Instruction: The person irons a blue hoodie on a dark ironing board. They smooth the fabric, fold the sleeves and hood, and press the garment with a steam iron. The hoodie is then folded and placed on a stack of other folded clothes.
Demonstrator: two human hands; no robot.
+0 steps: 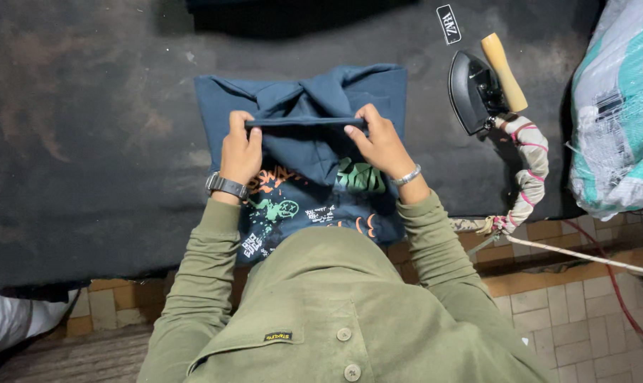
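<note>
A person in an olive button-up shirt [321,312] stands at a dark, stained bench [87,142], both hands closed on a folded edge of a navy blue hooded sweatshirt [314,142] lying flat near the bench's front edge. The left hand [240,152], with a dark wristwatch [226,186] at the wrist, pinches the fold's left end; the right hand [382,145], wearing a silver bracelet [407,176], pinches its right end, the fold stretched taut between them. Orange, green and white prints show on the garment below the hands. A black flat iron [472,91] with a wooden handle rests just to the right, its cloth-wrapped cord [531,167] trailing off the bench. A plastic-wrapped bundle [616,106] sits at far right.
</note>
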